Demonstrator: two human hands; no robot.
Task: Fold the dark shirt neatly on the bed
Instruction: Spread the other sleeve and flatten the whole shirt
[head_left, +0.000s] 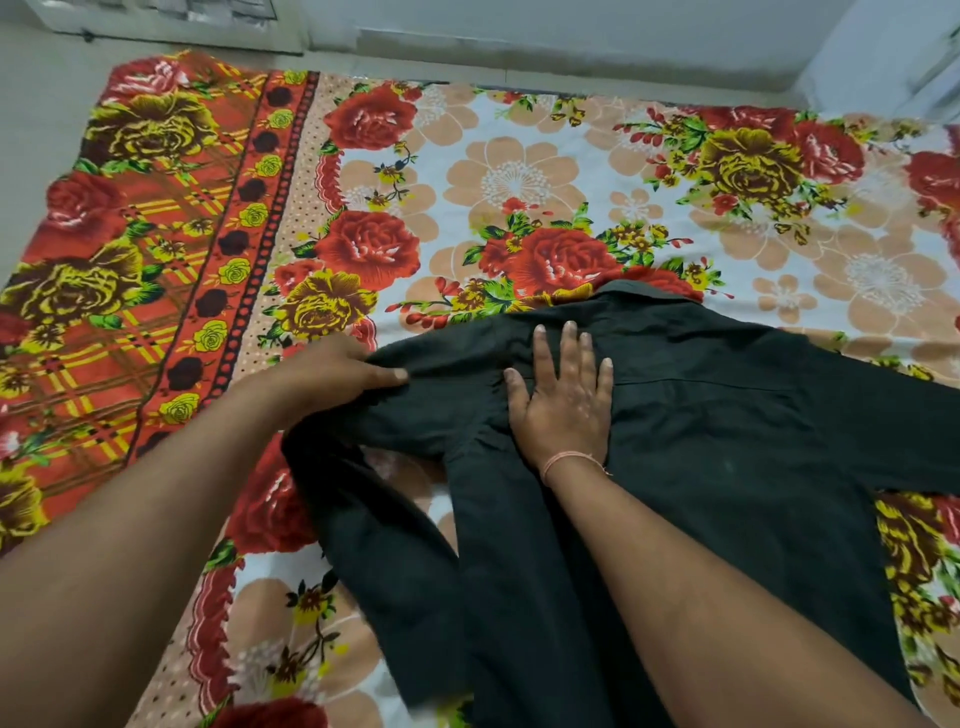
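Observation:
The dark shirt (727, 447) lies back-up on the floral bed sheet (519, 171), collar toward the far side. Its left sleeve is bunched and hangs down toward me beside the body; the right sleeve stretches off to the right. My right hand (563, 395) lies flat with straight, spread fingers, pressing the shirt just below the collar on the left shoulder. My left hand (332, 371) grips the left shoulder and sleeve fabric at its outer edge, thumb on top; its fingers are tucked under the cloth and hidden.
The bed fills most of the view; its red plaid border (130, 260) runs along the left. Pale floor (31, 130) lies beyond the left edge and a white wall (571, 47) beyond the far edge.

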